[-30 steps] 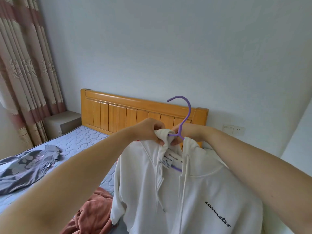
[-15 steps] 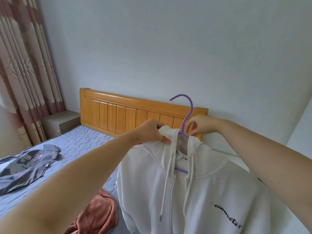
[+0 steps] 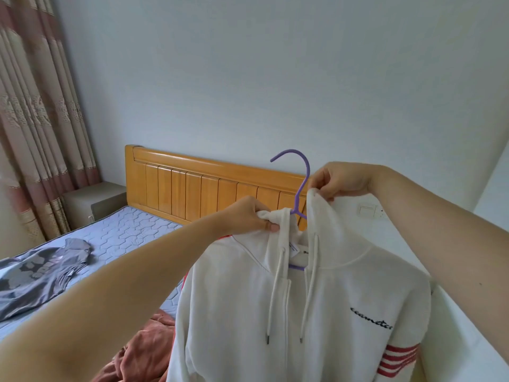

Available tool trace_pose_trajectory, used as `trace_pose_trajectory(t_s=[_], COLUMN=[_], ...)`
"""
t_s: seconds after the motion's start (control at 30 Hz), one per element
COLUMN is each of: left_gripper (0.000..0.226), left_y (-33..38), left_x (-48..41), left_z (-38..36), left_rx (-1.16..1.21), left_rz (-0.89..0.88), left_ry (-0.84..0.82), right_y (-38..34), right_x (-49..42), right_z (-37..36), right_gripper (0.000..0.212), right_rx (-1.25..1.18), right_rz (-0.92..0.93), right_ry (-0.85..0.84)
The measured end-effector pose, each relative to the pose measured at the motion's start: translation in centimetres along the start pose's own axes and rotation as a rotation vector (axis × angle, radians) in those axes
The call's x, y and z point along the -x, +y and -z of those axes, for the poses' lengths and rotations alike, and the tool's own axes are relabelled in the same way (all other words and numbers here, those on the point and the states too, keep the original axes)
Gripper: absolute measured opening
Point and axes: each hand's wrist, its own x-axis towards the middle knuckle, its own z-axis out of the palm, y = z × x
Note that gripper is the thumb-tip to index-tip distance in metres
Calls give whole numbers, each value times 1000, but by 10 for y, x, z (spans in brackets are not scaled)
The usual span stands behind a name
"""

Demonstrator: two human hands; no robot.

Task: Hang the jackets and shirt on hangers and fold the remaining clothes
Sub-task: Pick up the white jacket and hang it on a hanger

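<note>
Above one bed [image 3: 132, 230], two hands grip one white jacket [image 3: 330, 299] on one purple hanger [image 3: 301, 186]: left hand [image 3: 248, 216], right hand [image 3: 338, 180].

wall [image 3: 248, 78]: plain, pale grey-blue | bed: orange wooden headboard [image 3: 192, 183] against it, quilted lilac mattress [image 3: 132, 230] | left: striped pink-and-cream curtains [image 3: 35, 119], grey nightstand [image 3: 91, 199] beside headboard | right: white switch plate [image 3: 367, 210] | light: soft, even

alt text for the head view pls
A white hooded jacket hangs on a purple hanger, held over a bed: the left hand grips one side of its hood, the right hand pinches the other. A grey garment and a rust-coloured garment lie on the bed.
</note>
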Motion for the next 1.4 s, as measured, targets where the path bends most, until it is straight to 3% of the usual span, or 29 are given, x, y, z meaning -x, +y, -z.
trace_pose_trajectory(t_s=[0.07, 0.13, 0.17, 0.27, 0.33, 0.4, 0.43, 0.53, 0.6, 0.67, 0.77, 0.87, 1.0, 1.17, 1.3, 1.4], left_gripper=[11, 11, 10, 11, 14, 17, 19, 31, 33, 24, 15, 19, 48, 30, 30, 26], left_y=[1, 3, 5, 5, 0, -11, -16, -21, -16, -13, -7, 4, 21, 49, 60, 58], left_x=[-1, -1, -1, -3, -2, 0, 1, 1, -1, -5, -3, -2, -2, -1, -11, -18], left_z=[-3, -2, -2, -4, -6, -4, -1, 5, 5, 8, 21, 37, 47, 51, 33, 15], left_rx=[-1, 6, 2, 16, 16, 24, 40, 92, 95, 44, -261, -543, -419, -243, -397, -362], left_rz=[7, 12, 10, 5, 27, 71, 85, 78, 53, 12, 31, 7, -96, -85, -113, -128], left_ry=[-20, 0, 13, 69, 147, 246, 291, 403, 447, 488, 514, 434, 271, 141, 214, 275], right_y=[-11, -15, -13, 5, 6, 1, -2, -12, -10, -8, -9, -8, -9, -7, -8, 0], right_x=[-7, -17, -24, -39, -35, -21, -14, -5, -12, -17, -15, -10, 1, 13, 17, 16], right_z=[1, -14, -24, -48, -42, -31, -28, -37, -47, -50, -52, -49, -47, -45, -50, -55], right_gripper=[29, 27, 24, 13, 14, 14, 17, 22, 36, 38, 45, 35, 43, 32, 27, 41], right_rx=[74, 167, 226, 540, 567, 326, 253, 476, 625, 573, 486, 482, 446, 414, 402, 466], right_rz=[66, 113, 105, -78, -124, -99, -93, -81, -48, -3, 48, 48, 88, 106, 132, 101], right_ry=[228, 471, 500, 224, 304, 405, 369, 246, 392, 584, 809, 972, 1108, 1157, 1058, 984])
